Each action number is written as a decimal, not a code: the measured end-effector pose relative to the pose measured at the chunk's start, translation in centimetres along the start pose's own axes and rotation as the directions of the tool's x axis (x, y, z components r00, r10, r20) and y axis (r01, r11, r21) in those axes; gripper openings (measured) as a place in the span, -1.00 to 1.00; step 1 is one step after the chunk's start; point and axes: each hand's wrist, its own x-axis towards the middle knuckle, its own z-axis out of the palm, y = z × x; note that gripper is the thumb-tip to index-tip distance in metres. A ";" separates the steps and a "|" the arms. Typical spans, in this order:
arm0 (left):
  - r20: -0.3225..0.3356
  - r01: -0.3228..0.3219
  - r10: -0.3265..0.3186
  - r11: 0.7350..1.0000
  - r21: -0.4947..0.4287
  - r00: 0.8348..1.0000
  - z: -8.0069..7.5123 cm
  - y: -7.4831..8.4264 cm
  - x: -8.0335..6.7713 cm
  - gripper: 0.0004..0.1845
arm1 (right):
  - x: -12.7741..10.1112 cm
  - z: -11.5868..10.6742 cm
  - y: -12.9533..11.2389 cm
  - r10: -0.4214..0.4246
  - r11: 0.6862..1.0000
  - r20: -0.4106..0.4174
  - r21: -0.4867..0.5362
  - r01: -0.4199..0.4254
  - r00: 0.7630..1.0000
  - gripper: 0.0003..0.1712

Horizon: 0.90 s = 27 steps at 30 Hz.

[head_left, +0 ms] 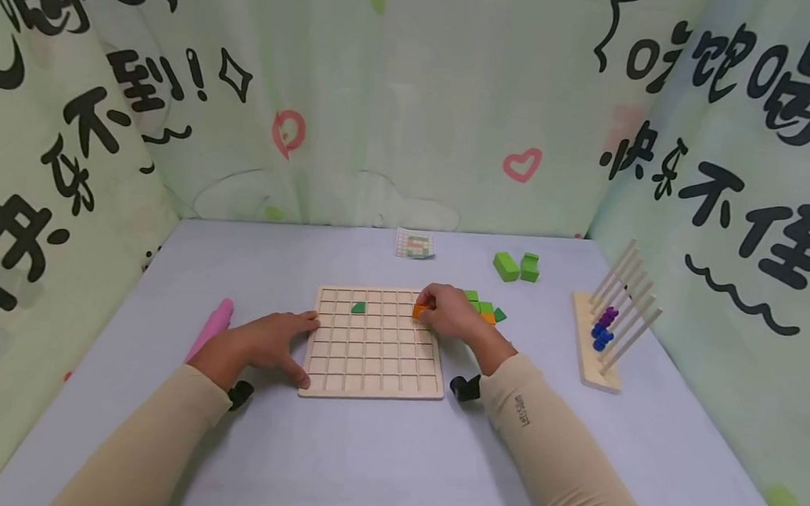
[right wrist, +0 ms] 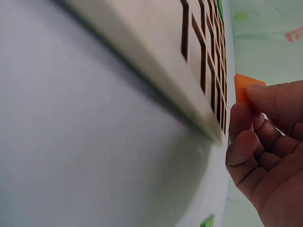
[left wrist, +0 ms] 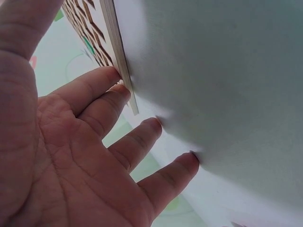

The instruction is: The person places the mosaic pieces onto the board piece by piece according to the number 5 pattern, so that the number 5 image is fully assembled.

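Your right hand [head_left: 452,313] pinches a small orange wooden block [head_left: 419,311] between thumb and curled fingers, its grip clamped on the piece at the right edge of the pale wooden grid board [head_left: 370,376], in the second row from the far side. The right wrist view shows the block held just above the board's edge, likely so it can drop into a cell. Your left hand [head_left: 264,345] lies flat on the pale blue worktop [head_left: 363,454], fingers straight and apart, fingertips [left wrist: 113,73] touching the board's left edge, which seems meant to keep it from sliding.

One dark green triangular piece [head_left: 358,307] already sits in a cell of the board. Just behind your right hand lies a small heap of green and orange pieces [head_left: 486,309]; I cannot count them exactly. Two larger light green blocks [head_left: 517,266] lie further back, one printed pattern card [head_left: 415,244] lies beyond the board, one wooden peg rack with blue and purple beads [head_left: 607,330] stands at the right, and one pink object [head_left: 211,329] lies at the left.
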 end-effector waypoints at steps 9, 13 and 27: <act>0.003 0.004 -0.004 1.000 0.010 1.000 0.1 0.0 0.2 0.20 | 1.1 2.7 -2.7 -0.078 0.997 0.051 0.024 0.077 0.996 -0.88; 0.007 0.013 -0.013 1.000 0.014 1.000 0.0 0.0 0.3 0.20 | 1.6 3.5 -4.0 -0.117 0.993 0.071 0.015 0.116 0.991 -0.89; 0.010 0.025 -0.025 1.000 -0.018 1.000 -0.2 -0.1 0.2 0.18 | 3.4 5.4 -6.3 -0.146 0.989 0.101 -0.018 0.149 0.984 -0.93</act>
